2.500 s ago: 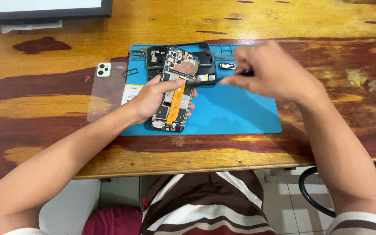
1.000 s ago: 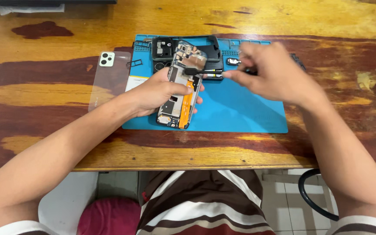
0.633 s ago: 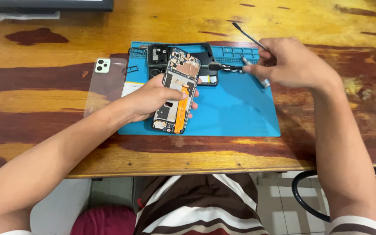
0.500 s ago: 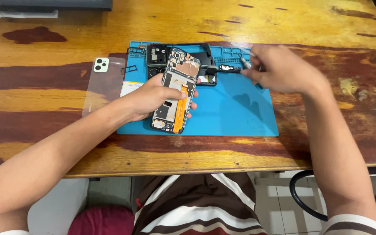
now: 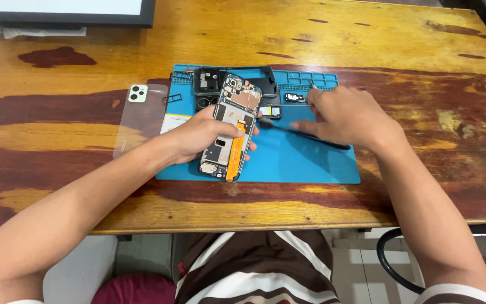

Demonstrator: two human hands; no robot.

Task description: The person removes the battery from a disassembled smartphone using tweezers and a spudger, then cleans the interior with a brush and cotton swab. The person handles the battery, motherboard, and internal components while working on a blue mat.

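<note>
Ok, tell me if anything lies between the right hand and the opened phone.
Only a thin black tool, lying on the blue mat between the right hand and the opened phone. The left hand grips the phone from the other side.

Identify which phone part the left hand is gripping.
The opened phone with the orange ribbon, held by the left hand; the clear back cover lies untouched.

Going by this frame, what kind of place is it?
Likely a phone repair bench. A blue repair mat lies on a worn wooden table; the left hand steadies an opened phone with its boards bare, and small parts sit by the right hand.
</note>
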